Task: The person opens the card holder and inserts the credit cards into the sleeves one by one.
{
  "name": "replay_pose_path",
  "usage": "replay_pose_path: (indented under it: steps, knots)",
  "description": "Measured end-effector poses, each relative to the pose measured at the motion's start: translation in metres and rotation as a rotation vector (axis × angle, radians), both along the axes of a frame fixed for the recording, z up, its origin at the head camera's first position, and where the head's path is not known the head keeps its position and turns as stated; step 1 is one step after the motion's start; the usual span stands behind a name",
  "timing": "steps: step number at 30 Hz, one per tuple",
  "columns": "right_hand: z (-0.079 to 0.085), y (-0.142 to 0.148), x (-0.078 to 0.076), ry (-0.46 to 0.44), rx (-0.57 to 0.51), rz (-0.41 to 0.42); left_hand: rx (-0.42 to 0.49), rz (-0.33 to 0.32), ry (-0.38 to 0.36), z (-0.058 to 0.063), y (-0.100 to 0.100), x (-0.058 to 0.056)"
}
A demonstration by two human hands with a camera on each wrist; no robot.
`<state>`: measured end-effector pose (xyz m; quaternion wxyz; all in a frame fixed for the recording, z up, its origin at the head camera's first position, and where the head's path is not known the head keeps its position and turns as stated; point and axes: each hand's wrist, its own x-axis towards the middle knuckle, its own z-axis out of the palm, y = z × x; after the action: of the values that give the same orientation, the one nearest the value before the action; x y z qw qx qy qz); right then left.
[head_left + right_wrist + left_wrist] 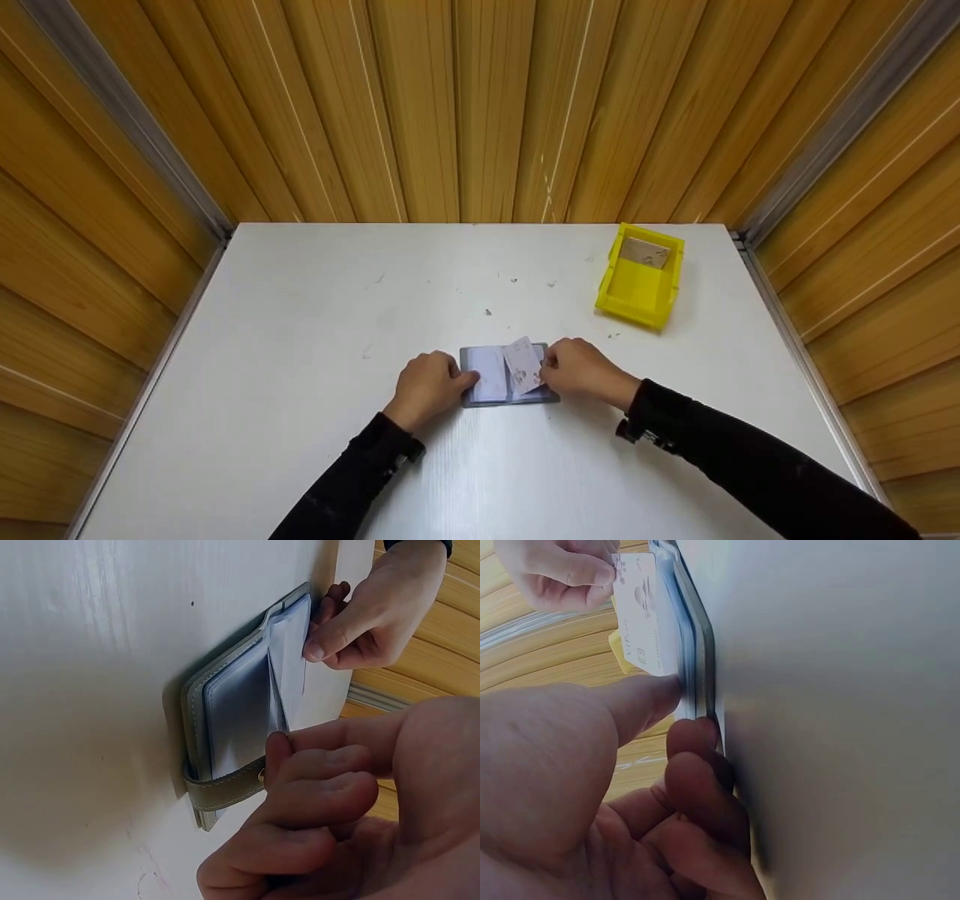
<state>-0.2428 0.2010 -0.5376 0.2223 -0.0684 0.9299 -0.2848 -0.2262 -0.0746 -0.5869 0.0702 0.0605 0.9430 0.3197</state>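
Note:
A grey card holder lies spread open on the white table, its clear plastic sleeves facing up. My left hand grips its left edge, thumb on the sleeves and fingers at the cover's side. Between the thumb and finger of my right hand is a pale printed card, tilted above the right-hand page. In the left wrist view the card shows "VIP" lettering. The right wrist view shows the holder's stitched strap with a metal snap, partly hidden by my right fingers.
At the back right of the white table stands a yellow bin. A brownish card leans inside its far end. Wood-patterned walls enclose the table at the back and both sides.

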Motion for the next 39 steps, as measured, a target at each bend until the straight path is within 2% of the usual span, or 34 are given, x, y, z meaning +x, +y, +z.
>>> replay_pose_path:
  steps: [18, 39]
  knots:
    - [-0.003, -0.008, 0.000, 0.000, 0.018, 0.040, 0.003, 0.008, -0.020, 0.000, 0.000, -0.001]
    - [-0.004, -0.028, 0.001, 0.092, 0.093, 0.075, -0.004, -0.016, -0.003, 0.000, -0.001, -0.001]
